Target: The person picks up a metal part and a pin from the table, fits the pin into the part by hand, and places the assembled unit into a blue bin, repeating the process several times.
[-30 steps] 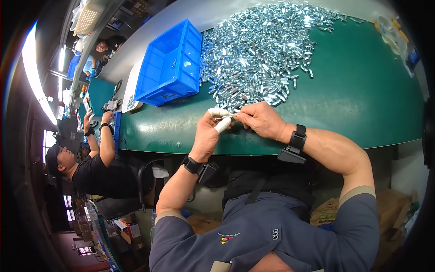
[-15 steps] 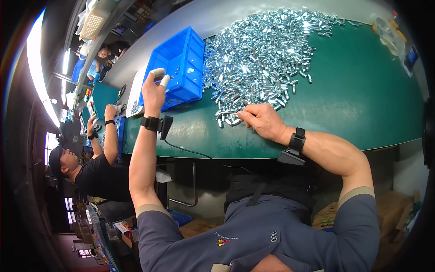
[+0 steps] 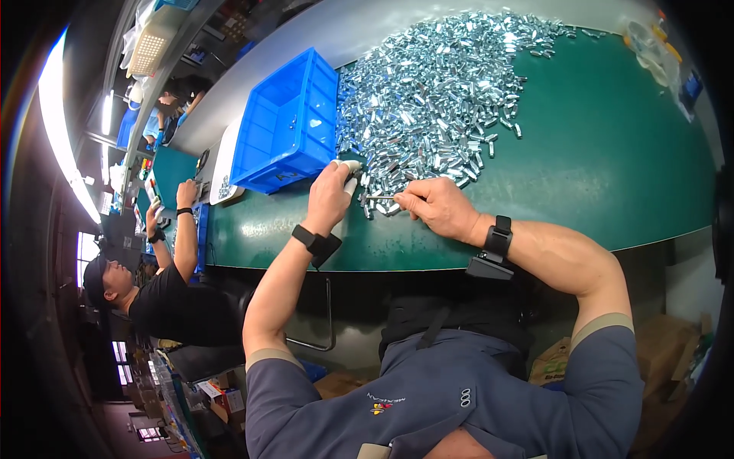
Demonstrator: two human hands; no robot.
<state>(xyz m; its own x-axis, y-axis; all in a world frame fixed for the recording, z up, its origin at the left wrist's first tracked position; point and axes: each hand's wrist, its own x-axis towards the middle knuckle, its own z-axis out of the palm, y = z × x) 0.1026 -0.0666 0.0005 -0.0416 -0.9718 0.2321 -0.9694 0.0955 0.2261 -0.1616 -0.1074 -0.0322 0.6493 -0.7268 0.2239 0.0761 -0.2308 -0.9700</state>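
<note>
My left hand (image 3: 330, 195), with pale finger covers on its thumb and forefinger, is at the left edge of a heap of small shiny metal parts (image 3: 436, 99). Its thumb and forefinger are apart; whether a part touches their tips is unclear. My right hand (image 3: 445, 209) is closed in a pinch on a thin metal rod (image 3: 380, 197), which points left over the heap's near edge. Just behind my left hand stands a blue plastic bin (image 3: 264, 180), with a few small parts against its inner wall.
The green tabletop (image 3: 596, 153) extends right of the heap. Left of the bin is a white tray (image 3: 223, 172) with small parts. Clear plastic bags (image 3: 650, 50) lie at the far right. Another person (image 3: 153, 298) in a black shirt works farther left.
My left hand has moved right and nearer, from over the blue bin to the heap's left edge. The bin has shifted slightly left. My right hand keeps the rod nearly in place.
</note>
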